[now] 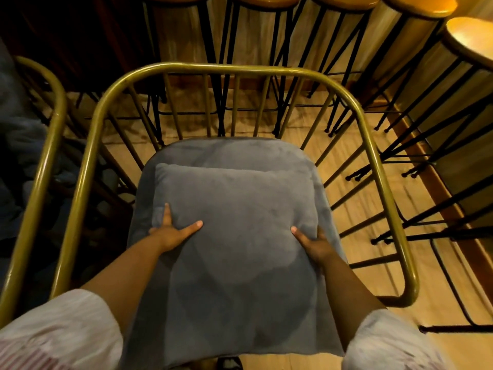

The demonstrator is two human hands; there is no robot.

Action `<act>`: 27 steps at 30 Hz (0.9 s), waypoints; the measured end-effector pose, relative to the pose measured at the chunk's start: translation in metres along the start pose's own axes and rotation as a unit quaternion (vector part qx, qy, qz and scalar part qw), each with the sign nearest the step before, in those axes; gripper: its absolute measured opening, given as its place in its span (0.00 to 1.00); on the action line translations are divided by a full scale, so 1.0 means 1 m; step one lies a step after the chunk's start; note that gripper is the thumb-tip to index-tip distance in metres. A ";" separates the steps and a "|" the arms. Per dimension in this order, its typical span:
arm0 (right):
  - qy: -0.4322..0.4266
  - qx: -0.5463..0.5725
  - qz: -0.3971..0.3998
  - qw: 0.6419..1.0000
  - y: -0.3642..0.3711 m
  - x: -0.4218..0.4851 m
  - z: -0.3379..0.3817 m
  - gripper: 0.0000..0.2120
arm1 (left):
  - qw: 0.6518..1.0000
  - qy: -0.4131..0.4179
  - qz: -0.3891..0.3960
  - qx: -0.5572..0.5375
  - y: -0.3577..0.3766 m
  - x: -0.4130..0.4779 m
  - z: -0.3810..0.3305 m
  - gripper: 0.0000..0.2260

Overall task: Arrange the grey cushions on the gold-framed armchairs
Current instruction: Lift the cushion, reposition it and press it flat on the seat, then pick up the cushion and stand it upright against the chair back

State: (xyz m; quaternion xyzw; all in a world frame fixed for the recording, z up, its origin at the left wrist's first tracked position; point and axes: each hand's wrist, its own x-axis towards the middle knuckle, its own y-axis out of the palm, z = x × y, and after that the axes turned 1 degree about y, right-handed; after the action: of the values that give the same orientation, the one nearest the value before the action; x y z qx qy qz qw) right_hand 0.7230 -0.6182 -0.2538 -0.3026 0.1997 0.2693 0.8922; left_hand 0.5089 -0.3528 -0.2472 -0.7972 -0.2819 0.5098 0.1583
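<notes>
We look down onto a gold-framed armchair with a curved tube rail and thin spindles (354,108), its seat pad upholstered in grey velvet (229,153). A soft grey square velvet cushion (234,236) lies over that seat, far edge short of the backrest spindles, near edge overhanging the front toward us. Our left hand (170,231) grips the cushion's left side, thumb on top and fingers wrapped around the edge; our right hand (312,241) grips the right side likewise, thumb visible on top, fingers tucked beneath. We judge this cushion mid-placement: it is on the chair but not yet set back or released. A second gold-framed chair rail (53,124) shows at left with dark grey fabric (24,145) beside it; we cannot tell whether that is a cushion already arranged. Wooden-topped stools on black metal legs (344,1) stand behind. Remaining: seat this cushion, then check the neighbouring chair.
</notes>
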 end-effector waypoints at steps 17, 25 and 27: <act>-0.167 -0.242 0.114 0.949 0.061 -0.121 0.129 0.21 | 0.991 0.129 0.020 -0.042 -0.062 -0.179 0.007 0.26; -0.312 -0.215 0.201 0.903 0.161 -0.200 0.247 0.18 | 0.975 0.141 -0.151 -0.086 -0.195 -0.236 0.064 0.27; -0.332 -0.200 0.221 0.895 0.195 -0.214 0.273 0.17 | 0.968 0.140 -0.186 -0.097 -0.230 -0.234 0.085 0.27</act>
State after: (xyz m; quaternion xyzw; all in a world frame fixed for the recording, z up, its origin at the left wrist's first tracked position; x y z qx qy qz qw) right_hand 0.4930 -0.3872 -0.0257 -0.3153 -0.1044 0.5784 0.7451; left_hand 0.2906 -0.3167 0.0094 -0.8059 -0.4479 0.3253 0.2102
